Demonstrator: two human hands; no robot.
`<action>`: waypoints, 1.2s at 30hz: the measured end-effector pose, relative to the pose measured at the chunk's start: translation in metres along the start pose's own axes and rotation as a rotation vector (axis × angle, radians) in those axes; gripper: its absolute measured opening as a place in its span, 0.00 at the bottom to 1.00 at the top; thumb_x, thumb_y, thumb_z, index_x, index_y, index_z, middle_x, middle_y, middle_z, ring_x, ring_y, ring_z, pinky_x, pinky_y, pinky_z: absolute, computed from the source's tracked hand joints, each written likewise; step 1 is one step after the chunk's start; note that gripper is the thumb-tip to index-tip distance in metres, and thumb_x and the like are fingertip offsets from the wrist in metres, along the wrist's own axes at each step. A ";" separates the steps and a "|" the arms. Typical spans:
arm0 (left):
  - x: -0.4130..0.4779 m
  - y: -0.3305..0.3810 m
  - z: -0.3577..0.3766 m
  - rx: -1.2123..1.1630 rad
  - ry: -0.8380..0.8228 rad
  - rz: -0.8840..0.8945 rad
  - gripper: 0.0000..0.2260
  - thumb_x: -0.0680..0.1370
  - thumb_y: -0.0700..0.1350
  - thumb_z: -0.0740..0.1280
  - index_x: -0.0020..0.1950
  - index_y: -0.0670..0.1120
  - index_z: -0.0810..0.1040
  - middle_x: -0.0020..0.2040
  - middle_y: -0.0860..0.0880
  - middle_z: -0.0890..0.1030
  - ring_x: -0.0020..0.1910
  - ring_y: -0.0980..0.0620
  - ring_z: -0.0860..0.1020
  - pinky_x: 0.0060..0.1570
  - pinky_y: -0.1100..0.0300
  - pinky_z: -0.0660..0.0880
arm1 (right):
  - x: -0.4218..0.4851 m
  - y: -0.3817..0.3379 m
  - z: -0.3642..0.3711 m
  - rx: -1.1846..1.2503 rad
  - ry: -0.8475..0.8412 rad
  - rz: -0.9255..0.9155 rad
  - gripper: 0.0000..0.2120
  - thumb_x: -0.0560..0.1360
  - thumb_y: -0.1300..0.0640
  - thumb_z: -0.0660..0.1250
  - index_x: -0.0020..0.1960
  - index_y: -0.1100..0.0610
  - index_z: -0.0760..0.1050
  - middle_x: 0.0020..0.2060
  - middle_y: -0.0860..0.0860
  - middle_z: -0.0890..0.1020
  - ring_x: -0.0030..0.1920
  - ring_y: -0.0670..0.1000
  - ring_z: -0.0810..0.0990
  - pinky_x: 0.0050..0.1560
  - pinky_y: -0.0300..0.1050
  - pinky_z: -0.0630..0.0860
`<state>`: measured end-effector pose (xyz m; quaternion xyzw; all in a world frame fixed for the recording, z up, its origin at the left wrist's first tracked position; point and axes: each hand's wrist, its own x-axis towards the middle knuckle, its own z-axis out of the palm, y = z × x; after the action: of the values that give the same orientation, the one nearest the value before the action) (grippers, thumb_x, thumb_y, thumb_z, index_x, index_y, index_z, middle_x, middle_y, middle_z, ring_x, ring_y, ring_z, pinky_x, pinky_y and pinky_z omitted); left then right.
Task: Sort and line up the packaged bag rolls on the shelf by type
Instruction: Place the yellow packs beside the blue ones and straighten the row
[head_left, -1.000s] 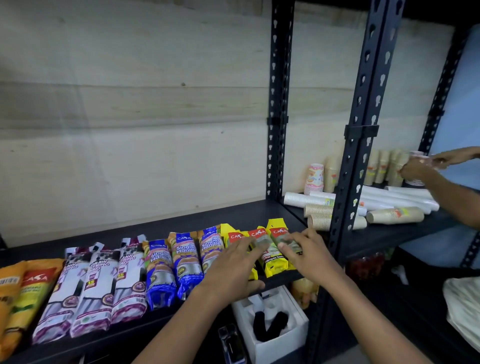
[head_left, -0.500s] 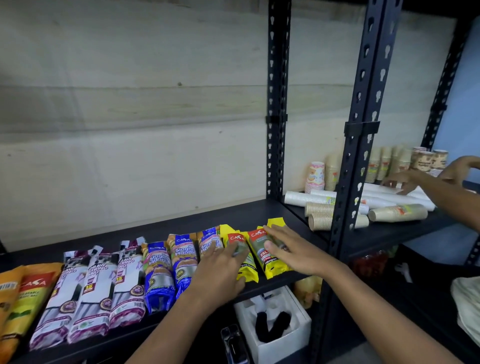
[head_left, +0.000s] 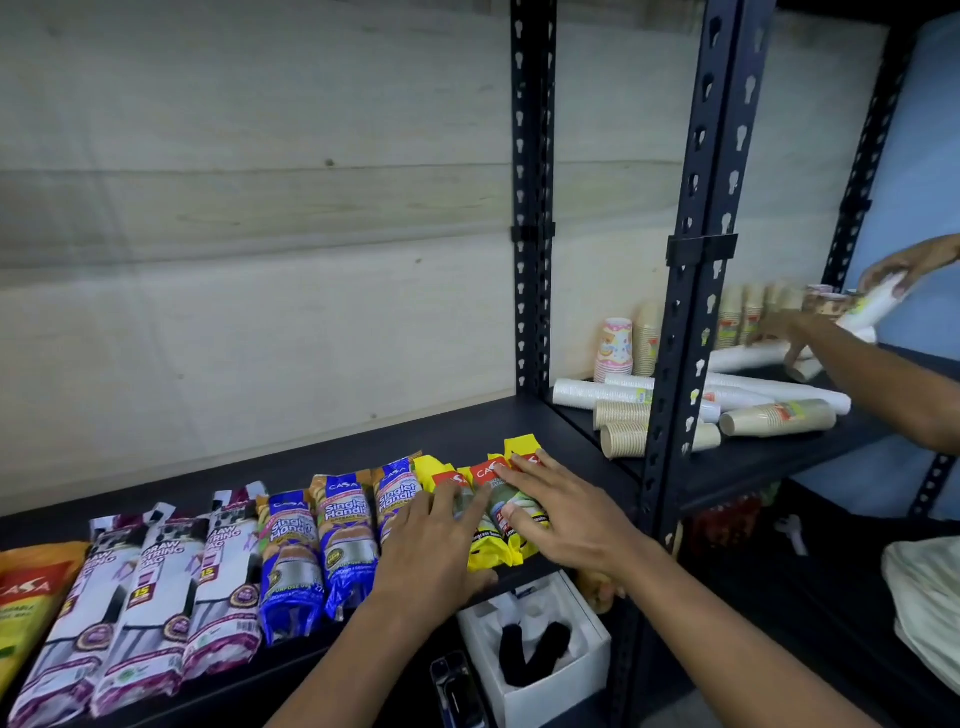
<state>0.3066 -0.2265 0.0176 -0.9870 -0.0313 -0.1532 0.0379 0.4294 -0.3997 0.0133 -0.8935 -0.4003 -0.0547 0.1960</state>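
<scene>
Packaged bag rolls lie side by side on a black shelf (head_left: 467, 431). From the left: an orange pack (head_left: 26, 597), three white-and-purple drawstring packs (head_left: 150, 597), three blue singlet-handle packs (head_left: 337, 530), then yellow packs with red labels (head_left: 488, 551). My left hand (head_left: 431, 545) lies flat with spread fingers over the rightmost blue pack and the first yellow pack. My right hand (head_left: 561, 514) presses flat on the rightmost yellow packs, fingers pointing left. Neither hand grips a pack.
A black upright post (head_left: 685, 312) stands right of my right hand. Beyond it, paper cup stacks (head_left: 779, 418) lie on the neighbouring shelf, where another person's hands (head_left: 914, 265) handle a cup sleeve. A white box (head_left: 545, 670) sits below the shelf.
Both hands stayed on the yellow packs and nudged them closer together. The other person's hand lifted a white cup sleeve on the right shelf.
</scene>
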 end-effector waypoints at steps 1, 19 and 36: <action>0.001 0.002 -0.001 0.018 0.002 -0.011 0.41 0.73 0.66 0.67 0.79 0.57 0.50 0.74 0.47 0.60 0.70 0.42 0.64 0.68 0.47 0.64 | 0.001 0.001 0.002 -0.004 0.011 -0.005 0.30 0.78 0.30 0.49 0.77 0.35 0.51 0.78 0.35 0.53 0.78 0.42 0.45 0.72 0.56 0.62; 0.012 0.018 0.006 0.061 0.035 -0.007 0.41 0.71 0.71 0.64 0.77 0.50 0.59 0.75 0.45 0.65 0.68 0.43 0.72 0.65 0.48 0.68 | 0.011 0.006 0.016 -0.038 0.165 0.018 0.28 0.76 0.31 0.50 0.75 0.34 0.59 0.76 0.39 0.64 0.78 0.47 0.56 0.65 0.57 0.73; 0.009 0.015 0.007 0.057 0.023 -0.005 0.40 0.73 0.65 0.68 0.78 0.50 0.57 0.77 0.47 0.63 0.71 0.43 0.69 0.65 0.48 0.69 | 0.011 0.024 -0.007 -0.066 -0.214 -0.164 0.51 0.61 0.24 0.69 0.73 0.25 0.40 0.79 0.40 0.41 0.78 0.48 0.34 0.73 0.66 0.61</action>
<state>0.3190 -0.2403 0.0125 -0.9836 -0.0376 -0.1635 0.0661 0.4551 -0.4091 0.0150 -0.8645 -0.4885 0.0121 0.1174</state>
